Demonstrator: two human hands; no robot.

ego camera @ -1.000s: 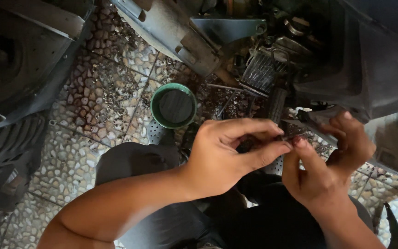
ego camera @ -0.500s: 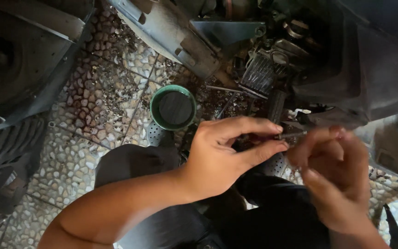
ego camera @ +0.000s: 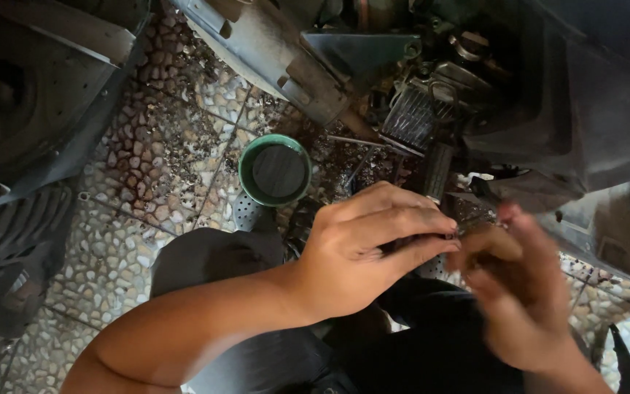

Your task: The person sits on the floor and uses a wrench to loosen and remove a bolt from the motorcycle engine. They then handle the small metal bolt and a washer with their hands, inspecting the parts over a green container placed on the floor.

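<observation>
Head view: the left hand (ego camera: 362, 252) is reaching in from the bottom left. Its fingers (ego camera: 402, 222) and thumb are pressing together, pinching a small dark part (ego camera: 452, 235) at the tips. The part is sitting btwn the two hands, just under the engine stuff, above the person's dark lap. It's too small to tell what it is.

The right hand (ego camera: 515, 292) is coming up from the bottom right & is looking blurry. Its fingers are curling in twd the same small part, touching or almost touching it. Can't tell if it's gripping or not.

A green cup (ego camera: 274, 171) w/ a dark inside is standing on the pebble floor (ego camera: 133, 241), near the left hand. A black finned engine part (ego camera: 413, 117) is sitting above the hands. A grey metal cover (ego camera: 271, 51) is leaning up top.
</observation>
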